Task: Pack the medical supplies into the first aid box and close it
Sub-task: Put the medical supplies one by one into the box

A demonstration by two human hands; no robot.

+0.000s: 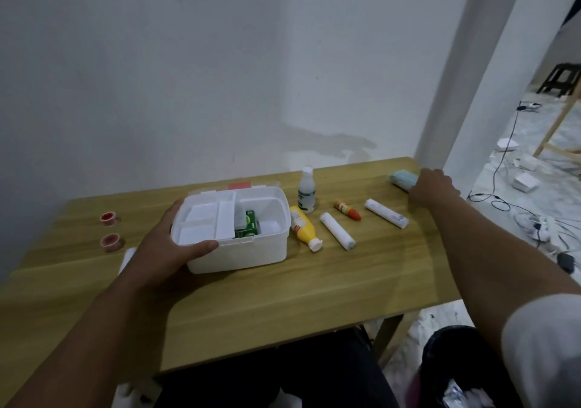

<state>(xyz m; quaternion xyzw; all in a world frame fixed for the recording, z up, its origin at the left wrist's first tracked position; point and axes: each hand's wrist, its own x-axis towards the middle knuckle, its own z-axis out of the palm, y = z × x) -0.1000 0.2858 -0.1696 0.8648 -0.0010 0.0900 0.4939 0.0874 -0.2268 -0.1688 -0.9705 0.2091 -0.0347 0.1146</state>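
The right hand (pixel 432 187) lies at the far right corner of the wooden tabletop (pixel 283 297), its fingers (pixel 418 184) curled down over the near end of a pale blue stack of face masks (pixel 401 177). Whether they have closed on it or only rest there cannot be told. The stack's long axis runs roughly from ten to four o'clock, and its free end sticks out at ten o'clock from the knuckles.

The left hand (pixel 166 244) is spread wide against the left wall of the open white plastic first aid box (pixel 239 247), thumb along the near rim, steadying it. The box sits at about eight o'clock from the right hand, well apart, so the masks must travel leftward across the other supplies.

Inside the box a white divided tray (pixel 207 222) covers the left half; a green carton (pixel 250 223) stands in the open right half.

Between box and masks lie, counted: one yellow squeeze bottle (pixel 303 227) on its side, just beside the box; one upright clear bottle with a white cap (pixel 306 192); two white gauze rolls (pixel 337 231) (pixel 386 213); one small orange tube with a red tip (pixel 347 210). Two small red-rimmed cups (pixel 108 218) (pixel 110 241) stand at nine o'clock from the box.
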